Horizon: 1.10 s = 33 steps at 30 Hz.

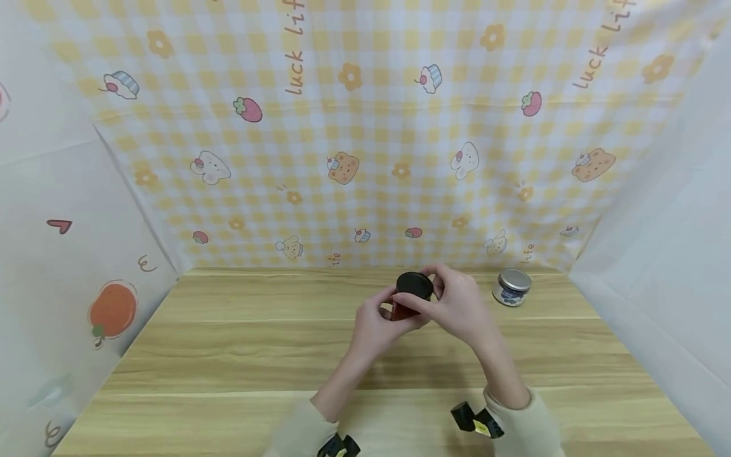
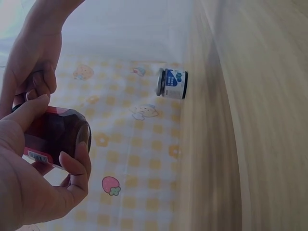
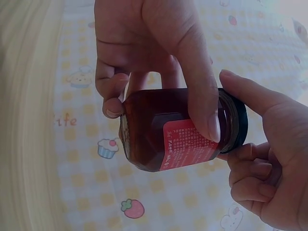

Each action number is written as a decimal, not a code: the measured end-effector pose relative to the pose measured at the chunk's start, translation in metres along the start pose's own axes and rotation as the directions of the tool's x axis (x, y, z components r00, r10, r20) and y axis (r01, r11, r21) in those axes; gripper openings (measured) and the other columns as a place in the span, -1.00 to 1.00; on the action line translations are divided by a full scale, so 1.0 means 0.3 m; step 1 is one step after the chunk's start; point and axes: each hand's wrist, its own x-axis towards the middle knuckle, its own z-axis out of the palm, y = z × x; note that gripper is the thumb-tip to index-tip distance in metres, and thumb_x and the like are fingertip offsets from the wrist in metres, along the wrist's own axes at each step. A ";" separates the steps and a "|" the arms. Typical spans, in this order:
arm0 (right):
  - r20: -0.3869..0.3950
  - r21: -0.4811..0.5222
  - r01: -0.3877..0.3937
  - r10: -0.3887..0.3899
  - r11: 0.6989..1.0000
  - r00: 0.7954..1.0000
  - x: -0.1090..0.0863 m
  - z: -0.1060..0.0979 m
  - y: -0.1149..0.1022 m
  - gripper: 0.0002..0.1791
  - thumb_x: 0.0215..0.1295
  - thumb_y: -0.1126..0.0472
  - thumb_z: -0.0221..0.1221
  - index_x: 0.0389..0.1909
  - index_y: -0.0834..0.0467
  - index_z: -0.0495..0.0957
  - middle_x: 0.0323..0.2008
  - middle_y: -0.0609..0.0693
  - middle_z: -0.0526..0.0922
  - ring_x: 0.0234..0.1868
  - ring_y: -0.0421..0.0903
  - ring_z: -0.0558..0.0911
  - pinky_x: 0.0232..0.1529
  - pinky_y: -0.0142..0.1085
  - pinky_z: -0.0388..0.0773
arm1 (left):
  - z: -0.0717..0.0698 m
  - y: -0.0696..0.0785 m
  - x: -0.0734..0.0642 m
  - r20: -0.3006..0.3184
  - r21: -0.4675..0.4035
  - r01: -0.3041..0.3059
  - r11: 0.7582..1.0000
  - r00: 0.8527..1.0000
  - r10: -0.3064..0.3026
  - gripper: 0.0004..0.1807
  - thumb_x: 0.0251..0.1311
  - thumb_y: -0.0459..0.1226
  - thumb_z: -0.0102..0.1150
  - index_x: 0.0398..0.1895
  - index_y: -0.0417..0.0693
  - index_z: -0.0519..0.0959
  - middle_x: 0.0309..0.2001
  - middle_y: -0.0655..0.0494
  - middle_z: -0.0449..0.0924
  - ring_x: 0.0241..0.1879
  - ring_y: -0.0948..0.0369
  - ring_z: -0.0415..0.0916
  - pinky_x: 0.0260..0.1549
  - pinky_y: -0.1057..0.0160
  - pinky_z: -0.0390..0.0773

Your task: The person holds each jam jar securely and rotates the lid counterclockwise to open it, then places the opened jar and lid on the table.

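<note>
Two hands [image 1: 374, 324] [image 1: 457, 303], one held jar [image 3: 147, 127], another jar [image 1: 512, 289]

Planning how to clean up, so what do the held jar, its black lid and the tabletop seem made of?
Held jar: likely glass, glossy; its walls look translucent. Black lid: smooth metal or plastic; its even black leaves that open. Tabletop: seemingly matte wood or laminate; its streaky grain fits both.
</note>
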 end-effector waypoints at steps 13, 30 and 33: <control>0.019 0.058 0.074 -0.075 0.996 0.997 0.016 0.082 -0.048 -0.44 0.06 -0.15 0.50 -0.07 0.15 0.64 -0.60 -0.05 0.40 -0.61 -0.18 0.34 -0.57 -0.34 0.29 | -0.082 -0.029 -0.044 -0.055 -0.014 0.006 1.000 0.998 -0.007 -0.57 0.05 -0.20 0.55 0.03 0.15 0.70 -0.11 0.06 0.61 -0.60 0.22 0.50 -0.55 0.33 0.54; 0.012 0.071 0.125 -0.126 0.990 0.992 0.026 0.134 -0.114 -0.46 0.08 -0.11 0.50 -0.09 0.18 0.64 -0.63 -0.10 0.37 -0.62 -0.20 0.31 -0.60 -0.36 0.25 | -0.160 -0.026 -0.072 -0.097 0.018 -0.011 1.000 0.995 0.013 -0.57 0.01 -0.29 0.57 0.01 0.02 0.70 -0.18 0.05 0.66 -0.61 0.22 0.46 -0.55 0.35 0.50; 0.010 0.064 0.134 -0.135 0.989 0.991 0.022 0.142 -0.111 -0.46 0.09 -0.11 0.50 -0.08 0.18 0.63 -0.63 -0.12 0.35 -0.63 -0.21 0.30 -0.61 -0.36 0.25 | -0.166 -0.027 -0.076 -0.089 0.022 0.005 1.000 0.996 -0.003 -0.56 -0.01 -0.28 0.58 0.00 0.07 0.70 -0.14 0.04 0.63 -0.60 0.21 0.48 -0.53 0.34 0.52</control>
